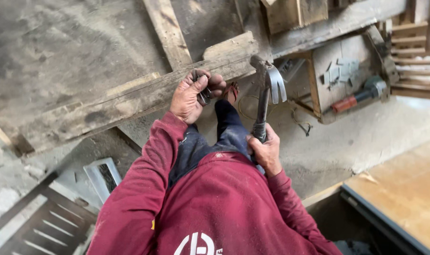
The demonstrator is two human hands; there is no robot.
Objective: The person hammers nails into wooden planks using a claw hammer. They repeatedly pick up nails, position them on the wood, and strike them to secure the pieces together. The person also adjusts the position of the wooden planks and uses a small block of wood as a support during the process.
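My right hand (267, 152) grips the dark handle of a claw hammer (268, 85), its steel head raised upright above my knee. My left hand (192, 97) is closed around several nails (203, 96) and rests against the edge of a long weathered wooden beam (125, 101) that runs from lower left to upper centre. I wear a maroon sweatshirt and dark trousers. A foot in a red sandal (231, 90) shows between my hands, below the beam.
A second plank (167, 30) crosses the beam. At the upper right a wooden crate (340, 75) holds a red-handled power tool (359, 97). A board (404, 189) lies at the lower right, a slatted frame (45, 226) at the lower left. Concrete floor surrounds me.
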